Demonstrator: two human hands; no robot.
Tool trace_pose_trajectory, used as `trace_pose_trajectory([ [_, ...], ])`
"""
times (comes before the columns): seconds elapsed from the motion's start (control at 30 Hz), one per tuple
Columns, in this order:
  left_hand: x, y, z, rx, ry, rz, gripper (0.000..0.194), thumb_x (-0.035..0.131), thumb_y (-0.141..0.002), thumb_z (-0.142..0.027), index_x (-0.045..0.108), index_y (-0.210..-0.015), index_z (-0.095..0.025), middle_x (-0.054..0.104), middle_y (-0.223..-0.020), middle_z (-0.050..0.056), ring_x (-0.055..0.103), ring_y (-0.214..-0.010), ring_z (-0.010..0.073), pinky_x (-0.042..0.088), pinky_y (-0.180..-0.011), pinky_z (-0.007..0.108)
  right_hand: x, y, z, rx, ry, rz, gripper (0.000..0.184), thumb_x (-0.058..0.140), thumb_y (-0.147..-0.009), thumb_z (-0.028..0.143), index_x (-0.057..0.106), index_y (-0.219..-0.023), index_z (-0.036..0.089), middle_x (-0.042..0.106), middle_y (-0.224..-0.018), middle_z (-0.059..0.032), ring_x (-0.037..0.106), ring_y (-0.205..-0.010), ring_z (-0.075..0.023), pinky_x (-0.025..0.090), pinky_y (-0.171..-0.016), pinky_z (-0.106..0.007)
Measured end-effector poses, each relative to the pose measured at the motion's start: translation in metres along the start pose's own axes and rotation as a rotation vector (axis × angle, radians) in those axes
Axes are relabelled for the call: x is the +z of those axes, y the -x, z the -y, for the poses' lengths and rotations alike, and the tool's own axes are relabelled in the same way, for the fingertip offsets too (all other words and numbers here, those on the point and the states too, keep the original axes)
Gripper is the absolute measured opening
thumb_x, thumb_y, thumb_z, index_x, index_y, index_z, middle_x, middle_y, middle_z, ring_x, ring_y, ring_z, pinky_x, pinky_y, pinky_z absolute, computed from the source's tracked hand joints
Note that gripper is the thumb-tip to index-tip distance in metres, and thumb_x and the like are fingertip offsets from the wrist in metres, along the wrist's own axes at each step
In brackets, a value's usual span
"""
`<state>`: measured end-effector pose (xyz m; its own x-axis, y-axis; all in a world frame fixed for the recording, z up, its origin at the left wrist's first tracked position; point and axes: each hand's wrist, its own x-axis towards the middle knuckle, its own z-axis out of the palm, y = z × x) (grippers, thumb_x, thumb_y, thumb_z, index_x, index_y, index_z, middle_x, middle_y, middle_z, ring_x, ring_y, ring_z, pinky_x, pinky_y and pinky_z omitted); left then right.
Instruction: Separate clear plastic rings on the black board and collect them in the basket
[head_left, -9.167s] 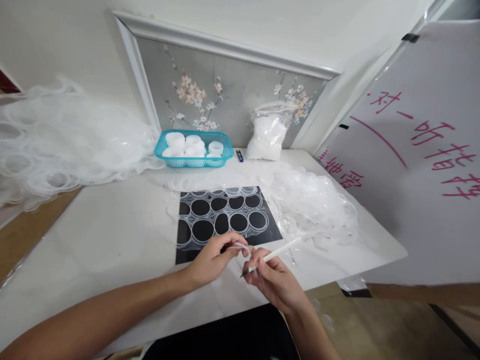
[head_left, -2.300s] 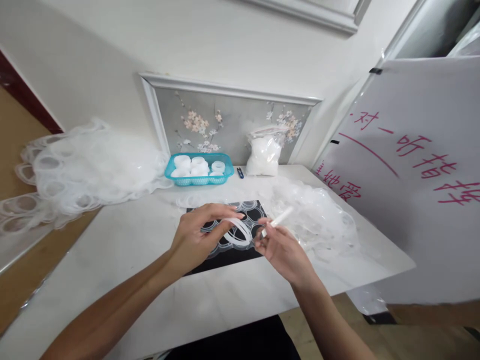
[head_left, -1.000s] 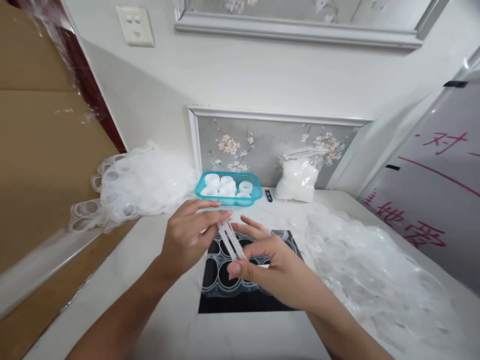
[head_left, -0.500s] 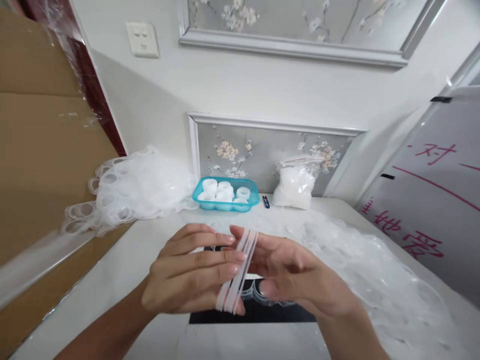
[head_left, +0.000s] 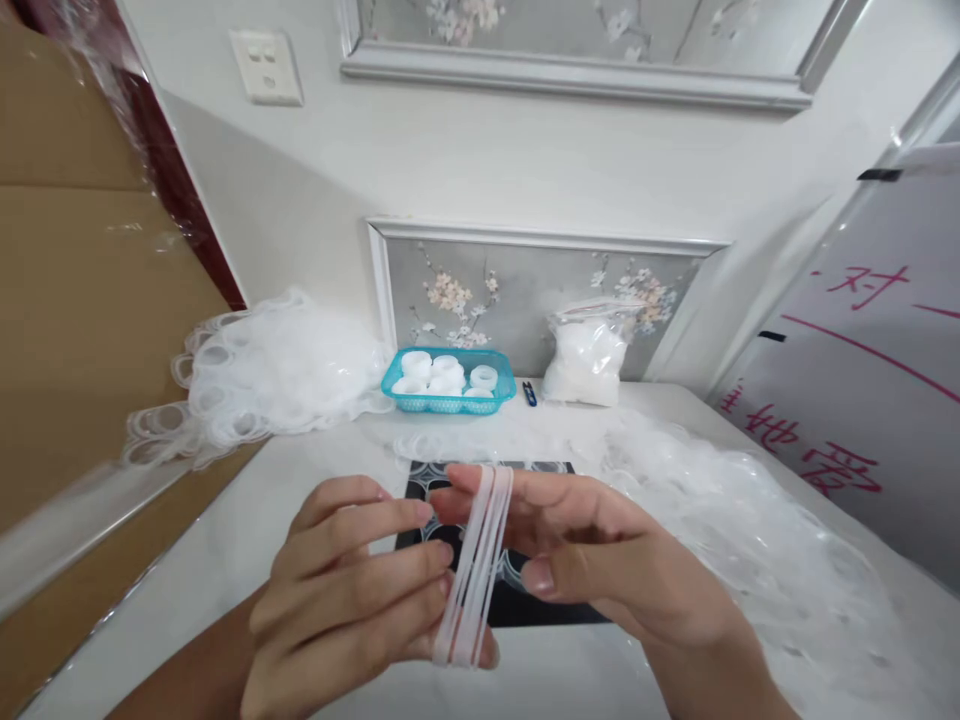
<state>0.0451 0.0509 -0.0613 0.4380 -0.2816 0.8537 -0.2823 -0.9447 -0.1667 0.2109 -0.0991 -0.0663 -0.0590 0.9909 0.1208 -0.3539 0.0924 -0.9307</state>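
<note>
Several white stretchy bands [head_left: 476, 570] are pulled taut, side by side, between my two hands. My left hand [head_left: 349, 590] has its thumb through their lower end, while its other fingers are bent just left of the strands. The upper end loops over the outstretched fingers of my right hand [head_left: 615, 560], whose thumb is apart from the bands on the right. Beneath the hands lies a black sheet [head_left: 555, 612] with clear rings on it, partly hidden by the hands.
A blue basket [head_left: 450, 403] holding white rolled rings stands by the wall. Right of it are small dark blue snips [head_left: 529, 393] and a clear bag [head_left: 589, 365] of white material. Heaps of translucent rings lie at left [head_left: 277, 375] and right [head_left: 742, 530].
My left fingers have drawn back left from the bands, and the left thumb has moved down. The bands are stretched longer. The view has shifted slightly.
</note>
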Motion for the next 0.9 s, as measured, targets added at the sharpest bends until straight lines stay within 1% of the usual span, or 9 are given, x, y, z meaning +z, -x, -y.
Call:
trace_pose_trajectory([
  [0.07,0.006,-0.001,0.007,0.135,-0.046,0.009,0.021,0.079,-0.073,-0.041,0.067,-0.077,-0.024,0.072,-0.07,-0.011,0.068,-0.068,0.0119,0.05,-0.067,0.028,-0.002,0.0,0.0,-0.015,0.008,0.004,0.051,0.065,-0.078,0.018,0.059,-0.127,0.028,0.061,-0.13,-0.005,0.053,-0.125,-0.0231,0.039,-0.106,-0.044],
  [0.1,0.009,-0.002,0.01,0.149,-0.043,0.014,0.021,0.077,-0.075,-0.042,0.067,-0.077,-0.023,0.072,-0.07,-0.009,0.068,-0.067,0.0128,0.05,-0.063,0.029,-0.002,-0.001,0.0,-0.027,0.013,0.0,0.051,0.065,-0.078,0.018,0.059,-0.127,0.029,0.061,-0.129,-0.0048,0.053,-0.124,-0.023,0.04,-0.106,-0.043],
  [0.27,0.026,-0.007,0.017,0.075,0.229,0.061,0.02,0.077,-0.077,-0.032,0.067,-0.081,-0.016,0.074,-0.079,0.002,0.065,-0.06,0.0127,0.049,-0.048,0.027,-0.006,-0.009,-0.004,-0.044,0.054,-0.078,0.05,0.066,-0.075,0.018,0.062,-0.124,0.028,0.059,-0.132,-0.004,0.056,-0.12,-0.0224,0.042,-0.103,-0.04],
  [0.43,0.034,-0.006,0.019,0.044,0.42,0.101,0.008,0.067,-0.086,-0.023,0.066,-0.087,-0.015,0.075,-0.085,0.006,0.069,-0.063,0.0124,0.054,-0.051,0.022,-0.01,-0.014,-0.009,-0.03,0.109,-0.2,0.05,0.058,-0.077,0.015,0.062,-0.125,0.027,0.069,-0.11,-0.0039,0.063,-0.105,-0.0198,0.044,-0.099,-0.041],
  [0.5,0.035,-0.006,0.02,0.009,0.446,0.095,0.008,0.064,-0.089,-0.024,0.067,-0.086,-0.016,0.075,-0.084,0.006,0.07,-0.063,0.0129,0.054,-0.052,0.022,-0.011,-0.015,-0.01,-0.064,0.131,-0.23,0.049,0.057,-0.076,0.014,0.064,-0.123,0.027,0.067,-0.118,-0.0042,0.061,-0.109,-0.0214,0.044,-0.099,-0.041],
  [0.6,0.035,-0.005,0.019,-0.01,0.478,0.09,0.01,0.064,-0.089,-0.023,0.068,-0.084,-0.015,0.074,-0.082,0.008,0.07,-0.062,0.0141,0.054,-0.053,0.022,-0.012,-0.017,-0.011,-0.149,0.167,-0.245,0.042,0.057,-0.076,0.014,0.069,-0.114,0.029,0.054,-0.137,-0.0018,0.051,-0.124,-0.0243,0.043,-0.101,-0.04],
  [0.67,0.035,-0.005,0.019,-0.035,0.506,0.097,0.007,0.066,-0.087,-0.022,0.068,-0.086,-0.016,0.074,-0.083,0.007,0.069,-0.061,0.0145,0.054,-0.052,0.023,-0.012,-0.019,-0.012,-0.181,0.195,-0.271,0.034,0.058,-0.08,0.018,0.071,-0.109,0.029,0.052,-0.139,-0.001,0.047,-0.129,-0.025,0.043,-0.101,-0.039],
  [0.8,0.036,-0.001,0.021,-0.202,0.659,0.15,0.009,0.067,-0.084,-0.013,0.069,-0.089,-0.021,0.074,-0.083,0.003,0.07,-0.066,0.0149,0.057,-0.06,0.023,-0.009,-0.024,-0.018,-0.233,0.388,-0.398,0.028,0.06,-0.085,0.031,0.07,-0.111,0.031,0.052,-0.139,-0.0027,0.049,-0.126,-0.0249,0.046,-0.098,-0.041],
  [0.9,0.036,0.002,0.025,-0.497,0.843,0.238,0.013,0.059,-0.089,-0.017,0.071,-0.091,-0.023,0.072,-0.073,0.0,0.063,-0.052,0.011,0.051,-0.047,0.019,-0.008,-0.03,-0.024,-0.354,0.685,-0.612,0.031,0.062,-0.084,0.03,0.068,-0.114,0.032,0.055,-0.131,-0.0047,0.051,-0.121,-0.0237,0.042,-0.1,-0.043],
])
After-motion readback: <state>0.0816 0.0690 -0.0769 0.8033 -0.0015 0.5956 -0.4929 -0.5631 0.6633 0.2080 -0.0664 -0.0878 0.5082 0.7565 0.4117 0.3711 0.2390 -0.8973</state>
